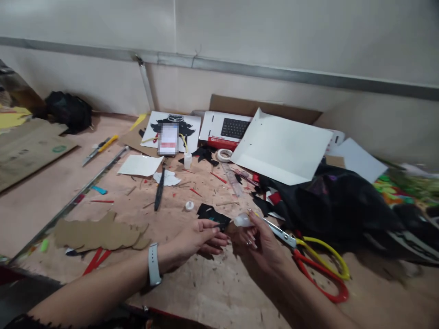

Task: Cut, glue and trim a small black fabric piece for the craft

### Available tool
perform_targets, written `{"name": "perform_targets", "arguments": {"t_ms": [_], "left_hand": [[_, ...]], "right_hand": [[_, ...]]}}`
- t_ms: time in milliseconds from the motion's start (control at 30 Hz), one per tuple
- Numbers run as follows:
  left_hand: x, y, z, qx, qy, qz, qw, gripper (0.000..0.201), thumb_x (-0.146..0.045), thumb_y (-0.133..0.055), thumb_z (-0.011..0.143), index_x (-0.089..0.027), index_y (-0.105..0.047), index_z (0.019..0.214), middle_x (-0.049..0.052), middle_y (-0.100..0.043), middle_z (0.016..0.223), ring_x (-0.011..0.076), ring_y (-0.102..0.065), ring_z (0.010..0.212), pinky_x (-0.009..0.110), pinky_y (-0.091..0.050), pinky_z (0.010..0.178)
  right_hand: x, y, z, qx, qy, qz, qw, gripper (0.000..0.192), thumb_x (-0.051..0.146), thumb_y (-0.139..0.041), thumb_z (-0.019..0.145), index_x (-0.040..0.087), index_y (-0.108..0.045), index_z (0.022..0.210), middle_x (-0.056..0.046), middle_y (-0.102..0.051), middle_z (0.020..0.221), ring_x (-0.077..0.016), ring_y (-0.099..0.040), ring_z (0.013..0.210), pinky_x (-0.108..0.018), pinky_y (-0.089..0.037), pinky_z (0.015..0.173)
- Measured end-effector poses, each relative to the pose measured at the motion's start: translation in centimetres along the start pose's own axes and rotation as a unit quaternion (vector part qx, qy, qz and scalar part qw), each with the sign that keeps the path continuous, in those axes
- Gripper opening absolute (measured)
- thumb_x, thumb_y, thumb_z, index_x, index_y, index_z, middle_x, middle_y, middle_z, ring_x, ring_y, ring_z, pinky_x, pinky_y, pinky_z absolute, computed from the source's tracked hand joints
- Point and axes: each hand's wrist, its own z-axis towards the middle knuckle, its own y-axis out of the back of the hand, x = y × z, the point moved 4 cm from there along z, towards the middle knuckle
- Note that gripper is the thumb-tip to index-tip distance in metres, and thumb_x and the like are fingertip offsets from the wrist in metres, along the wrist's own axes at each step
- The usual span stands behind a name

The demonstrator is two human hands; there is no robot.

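My right hand (pixel 262 235) is closed round a small translucent plastic bottle (pixel 242 220), tipped on its side with its end towards my left hand. A small dark scrap (pixel 222 226) shows at the thumb and forefinger of my left hand (pixel 202 236), pinched between them; its exact shape is hard to make out. Just beyond the fingers lies a black cut piece (pixel 210 212) with a teal mark. A white cap (pixel 189 205) rests on the table to its left. Large scissors (pixel 320 262) with one red and one yellow handle lie by my right wrist.
Brown cardboard cutouts (pixel 99 232) lie left of my left hand. A black-handled tool (pixel 159 189), a tape roll (pixel 225 155), a second small bottle (pixel 187 161) and a phone (pixel 168 138) stand further back. White board (pixel 281 146) and black cloth (pixel 336 201) crowd the right; a cutter (pixel 108 143) lies left.
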Motion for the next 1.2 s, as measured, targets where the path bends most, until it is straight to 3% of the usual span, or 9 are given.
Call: {"name": "perform_targets", "arguments": {"t_ms": [367, 567, 733, 933, 1200], "left_hand": [[0.5, 0.2, 0.3, -0.027, 0.031, -0.014, 0.999, 0.044, -0.042, -0.077, 0.071, -0.014, -0.056, 0.098, 0.011, -0.073, 0.096, 0.0153, -0.069, 0.074, 0.027, -0.054, 0.066], [0.4, 0.1, 0.3, -0.037, 0.036, -0.013, 0.999, 0.040, -0.037, -0.077, 0.073, -0.014, -0.057, 0.098, 0.011, -0.073, 0.096, 0.0162, -0.069, 0.077, 0.028, -0.055, 0.066], [0.4, -0.1, 0.3, -0.027, 0.026, 0.013, 0.999, 0.036, -0.036, -0.075, 0.074, -0.013, -0.062, 0.099, 0.010, -0.071, 0.096, 0.0169, -0.069, 0.080, 0.028, -0.055, 0.067], [0.7, 0.0, 0.4, -0.025, 0.008, 0.019, 0.999, 0.035, -0.038, -0.074, 0.075, -0.014, -0.063, 0.099, 0.012, -0.070, 0.101, 0.0200, -0.069, 0.087, 0.029, -0.055, 0.067], [0.7, -0.2, 0.2, -0.009, -0.003, 0.041, 0.999, 0.038, -0.039, -0.072, 0.076, -0.014, -0.064, 0.104, 0.010, -0.069, 0.096, 0.0188, -0.068, 0.085, 0.028, -0.054, 0.067]], "right_hand": [[-0.3, 0.9, 0.2, -0.051, 0.040, -0.069, 0.996, 0.043, 0.049, -0.082, 0.064, 0.020, -0.051, 0.061, 0.008, -0.043, 0.045, -0.0062, -0.033, 0.040, -0.019, -0.028, 0.038], [-0.4, 1.2, 0.2, -0.037, 0.084, -0.163, 0.982, 0.038, 0.051, -0.078, 0.069, 0.020, -0.056, 0.070, 0.008, -0.046, 0.047, -0.0065, -0.033, 0.038, -0.020, -0.023, 0.035], [-0.3, 0.2, -0.6, -0.024, 0.093, -0.191, 0.977, 0.036, 0.049, -0.079, 0.067, 0.021, -0.057, 0.071, 0.007, -0.048, 0.047, -0.0069, -0.036, 0.038, -0.020, -0.025, 0.035], [0.2, -0.6, -0.9, -0.015, 0.124, -0.218, 0.968, 0.038, 0.051, -0.078, 0.068, 0.021, -0.055, 0.071, 0.007, -0.050, 0.051, -0.0080, -0.039, 0.044, -0.021, -0.031, 0.041], [-0.3, -0.3, -1.5, -0.013, 0.169, -0.246, 0.954, 0.029, 0.040, -0.080, 0.070, 0.022, -0.060, 0.080, 0.002, -0.061, 0.066, -0.0119, -0.053, 0.057, -0.024, -0.042, 0.054]]}}
